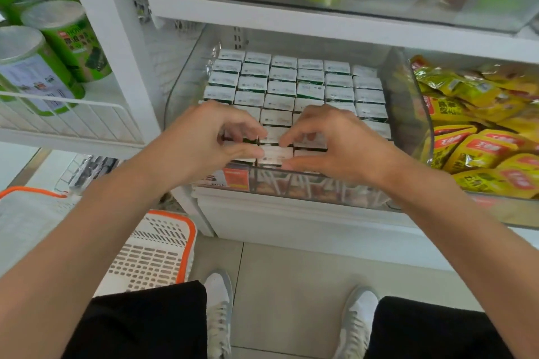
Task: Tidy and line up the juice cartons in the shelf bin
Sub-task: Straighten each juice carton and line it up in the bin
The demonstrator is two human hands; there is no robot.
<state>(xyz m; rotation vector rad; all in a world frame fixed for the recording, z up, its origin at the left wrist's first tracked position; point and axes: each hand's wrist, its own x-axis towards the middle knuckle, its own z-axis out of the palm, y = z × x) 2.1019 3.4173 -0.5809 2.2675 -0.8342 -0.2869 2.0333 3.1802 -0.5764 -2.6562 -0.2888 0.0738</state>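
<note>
Both forearms reach over the front edge of the shelf bin (180,90), which is packed with juice cartons (291,81) in rows back to the rear wall; back rows look square, front rows less so. Target looks like the front carton (274,154) at mid front edge, long axis left-right, directly between the hands, both equally near. Left hand (215,137) and right hand (329,140) are half curled, thumb and forefinger of each pinching its end of that carton
</note>
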